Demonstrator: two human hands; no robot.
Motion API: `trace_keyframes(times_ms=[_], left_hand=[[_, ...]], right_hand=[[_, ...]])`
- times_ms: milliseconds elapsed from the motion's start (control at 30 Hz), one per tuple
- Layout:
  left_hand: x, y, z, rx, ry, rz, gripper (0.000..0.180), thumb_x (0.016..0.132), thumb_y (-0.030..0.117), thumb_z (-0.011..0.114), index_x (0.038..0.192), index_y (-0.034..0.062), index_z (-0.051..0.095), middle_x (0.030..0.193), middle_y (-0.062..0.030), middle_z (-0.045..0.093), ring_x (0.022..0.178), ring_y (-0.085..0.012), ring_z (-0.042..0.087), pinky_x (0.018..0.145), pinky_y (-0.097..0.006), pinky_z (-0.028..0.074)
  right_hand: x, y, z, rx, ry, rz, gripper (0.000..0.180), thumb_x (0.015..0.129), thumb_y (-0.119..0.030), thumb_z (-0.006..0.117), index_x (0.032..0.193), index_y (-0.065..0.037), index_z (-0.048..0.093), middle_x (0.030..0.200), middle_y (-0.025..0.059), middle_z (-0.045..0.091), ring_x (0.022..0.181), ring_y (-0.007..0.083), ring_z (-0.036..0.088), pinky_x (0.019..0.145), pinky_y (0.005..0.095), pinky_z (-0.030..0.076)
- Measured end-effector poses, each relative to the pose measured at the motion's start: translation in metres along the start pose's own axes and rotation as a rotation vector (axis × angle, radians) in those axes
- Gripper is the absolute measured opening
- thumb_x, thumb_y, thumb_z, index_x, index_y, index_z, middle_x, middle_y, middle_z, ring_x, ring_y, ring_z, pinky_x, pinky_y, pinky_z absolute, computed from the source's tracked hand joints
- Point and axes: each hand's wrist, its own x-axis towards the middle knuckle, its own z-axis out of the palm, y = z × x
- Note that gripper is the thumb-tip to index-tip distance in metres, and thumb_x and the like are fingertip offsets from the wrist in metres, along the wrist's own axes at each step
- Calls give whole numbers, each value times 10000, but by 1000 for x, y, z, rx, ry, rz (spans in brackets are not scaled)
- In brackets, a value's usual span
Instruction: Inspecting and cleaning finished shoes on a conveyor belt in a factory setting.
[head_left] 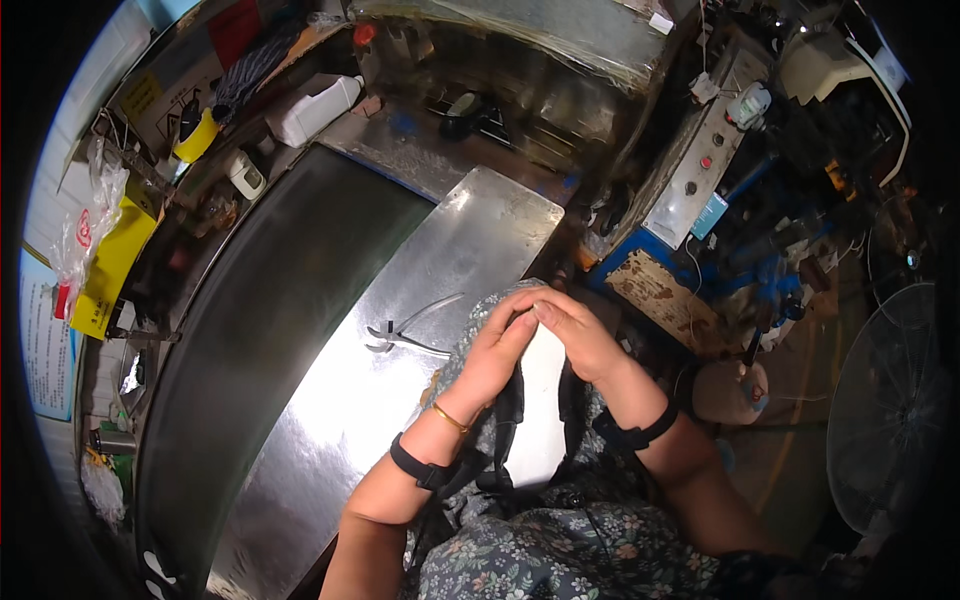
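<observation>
My left hand (495, 345) and my right hand (575, 335) meet over the near edge of a shiny metal table (470, 240). Both are closed on a pale, flat piece of material (540, 400) with dark straps hanging from it, held above my lap; what the piece is cannot be made out. The fingertips of the two hands touch at its top edge. Metal pliers (405, 335) lie on the table just left of my left hand, handles spread. Each wrist wears a black band, and a gold bangle sits on the left one.
A dark conveyor belt (260, 320) curves along the table's left side. A white jug (315, 108), a yellow tape roll (195, 138) and cluttered shelves stand at the back left. A machine with a control panel (700, 165) is at right, and a fan (890, 400) at far right.
</observation>
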Motion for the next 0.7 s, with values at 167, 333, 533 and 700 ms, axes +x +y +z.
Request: trace_keyframes(times_ms=[167,333,533,700], left_hand=[[-1,-1,-5,-157,-30,-107,337,1024,205,506,1306,23,539,1321,-80,552,1239,-183,491,1073,-301,354],[1,-1,-7,-91,-17,-74,336,1011,203,538,1300,31,546,1291,-73,575,1223,-179,501,1062,-301,367],[10,-3,-30,50,-153,-99,722,807,194,797,1403,43,417,1316,-113,536,1244,-191,494,1057,-311,387],[1,2,-24,202,-199,-22,982,636,183,903,1441,64,354,1340,-111,508,1269,-222,476,1097,-340,361]], right_hand=[[1,-1,7,-208,74,-83,260,1048,-166,440,1135,13,606,1107,71,619,1070,169,552,999,296,405],[-5,-16,-14,229,-144,156,425,1056,-249,428,1375,25,487,1398,102,512,1319,192,446,1118,319,319],[-2,-11,-2,-106,-7,76,422,1012,-60,425,1429,7,428,1438,93,465,1336,182,412,1131,319,295],[-20,-9,1,-245,-16,-27,521,967,-17,498,1471,-14,365,1472,96,412,1377,211,359,1152,334,254]])
